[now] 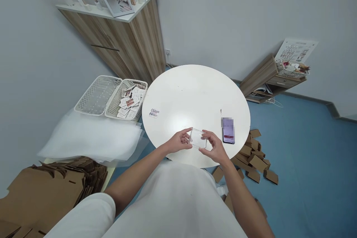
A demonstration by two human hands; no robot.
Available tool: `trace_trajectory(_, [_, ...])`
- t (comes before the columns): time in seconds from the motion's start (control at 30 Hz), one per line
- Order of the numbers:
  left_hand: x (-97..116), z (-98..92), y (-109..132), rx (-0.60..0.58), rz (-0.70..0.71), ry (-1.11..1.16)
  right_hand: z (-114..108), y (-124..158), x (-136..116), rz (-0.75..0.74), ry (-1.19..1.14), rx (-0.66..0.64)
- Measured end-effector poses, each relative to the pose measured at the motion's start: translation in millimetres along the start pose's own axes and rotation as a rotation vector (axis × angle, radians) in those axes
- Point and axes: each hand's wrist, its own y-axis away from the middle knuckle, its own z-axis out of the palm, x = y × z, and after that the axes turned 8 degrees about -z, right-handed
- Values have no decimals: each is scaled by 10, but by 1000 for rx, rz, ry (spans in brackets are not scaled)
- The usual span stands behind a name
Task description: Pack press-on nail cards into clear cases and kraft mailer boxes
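Observation:
A small clear plastic box (198, 138) is held over the near edge of the round white table (195, 96). My left hand (180, 141) grips its left end with fingers and thumb closed on it. My right hand (213, 145) pinches its right end. A small card with printed nail pieces (154, 112) lies on the table's left side. A phone (228, 131) lies flat on the table, just right of my right hand.
Two white perforated baskets (97, 95) stand left of the table; the right one (129, 100) holds several cards. Clear plastic sheets (89, 137) and flat cardboard (41, 189) lie at left. Small brown boxes (255, 158) litter the blue floor. A wooden cabinet (125, 41) stands behind.

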Motion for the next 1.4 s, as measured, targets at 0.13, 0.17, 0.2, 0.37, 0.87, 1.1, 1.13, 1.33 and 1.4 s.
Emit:
trace_trajectory(0.13, [-67, -32, 35, 41, -32, 77, 5, 43, -38, -9, 41, -23])
trace_trajectory(0.17, [-85, -36, 43, 40, -37, 72, 8, 50, -52, -5, 41, -29])
trace_trajectory(0.2, [-101, -39, 52, 40, -42, 64, 11, 54, -67, 5, 31, -33])
trace_trajectory(0.37, [-148, -46, 115, 69, -33, 21, 66, 22, -119, 149, -62, -30])
trace_trajectory(0.87, [-357, -207, 375, -3, -27, 1, 632, 30, -42, 434, -216, 276])
trace_trajectory(1.1, [-501, -287, 348, 109, -61, 5, 826, 151, 45, 481, -212, 330])
trace_trajectory(1.13, [-534, -298, 334, 133, -68, 7, 854, 188, 85, 481, -198, 342])
trace_trajectory(1.33, [-768, -325, 219, 221, -147, -2, 979, 372, 361, 509, -129, 256])
trace_trajectory(1.4, [-815, -318, 166, 251, -173, -21, 982, 368, 452, 525, -98, 222])
